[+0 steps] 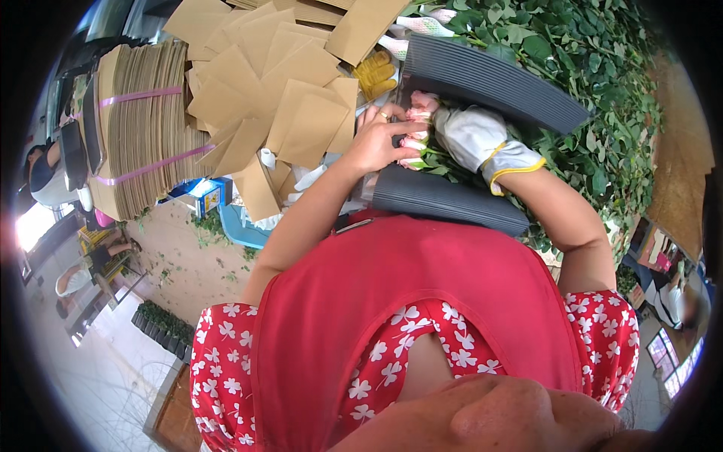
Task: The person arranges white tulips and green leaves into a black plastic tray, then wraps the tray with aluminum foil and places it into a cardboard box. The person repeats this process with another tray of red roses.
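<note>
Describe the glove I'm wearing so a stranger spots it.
Find the leafy green pile, upper right. At its edge, two dark ridged panels flank pink roses. Between them, the right hand wears the glove: pale grey, yellow-edged cuff; the left hand is bare.

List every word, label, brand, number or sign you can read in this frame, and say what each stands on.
Readable text: none.
Blue box: any print is too small and blurred to read.
Loose cardboard: no lettering visible.
Red apron: no lettering visible.
Sleeves: a white leaf pattern, no words visible.
Glove on the right hand: no readable mark.
Roses: no readable tag.
</note>
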Tool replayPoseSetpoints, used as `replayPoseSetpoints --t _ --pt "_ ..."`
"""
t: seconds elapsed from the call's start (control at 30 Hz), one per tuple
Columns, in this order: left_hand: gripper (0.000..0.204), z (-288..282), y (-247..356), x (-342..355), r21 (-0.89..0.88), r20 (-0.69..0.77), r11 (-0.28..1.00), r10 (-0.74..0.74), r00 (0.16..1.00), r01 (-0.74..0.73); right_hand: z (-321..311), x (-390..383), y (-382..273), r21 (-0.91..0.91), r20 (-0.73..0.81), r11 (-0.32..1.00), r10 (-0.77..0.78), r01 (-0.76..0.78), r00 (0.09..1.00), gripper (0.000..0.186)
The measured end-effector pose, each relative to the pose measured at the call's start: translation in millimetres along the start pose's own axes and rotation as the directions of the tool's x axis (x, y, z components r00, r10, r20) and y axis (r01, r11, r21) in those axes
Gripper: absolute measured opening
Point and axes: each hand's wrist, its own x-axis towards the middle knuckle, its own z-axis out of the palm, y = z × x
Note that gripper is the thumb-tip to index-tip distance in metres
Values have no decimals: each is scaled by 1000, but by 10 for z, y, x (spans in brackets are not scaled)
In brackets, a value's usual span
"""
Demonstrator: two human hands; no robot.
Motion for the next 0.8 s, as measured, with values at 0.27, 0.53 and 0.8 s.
replayPoseSetpoints --t 0.27,0.53,0.8 --pt "50 -1 16 38 -2 26 1000 31 999 -31 237 148 298 20 -49 1000 -7 8 999 50" --pt "47 35 -6 -24 23 -2 1000 7 1000 -7 -253 -305 -291 -417 -285 887 -335 199 898 18" --pt "46 64 -38 34 61 -29 994 96 995 -94 -314 -320 -370 -351 16 936 2 4 1000 38"
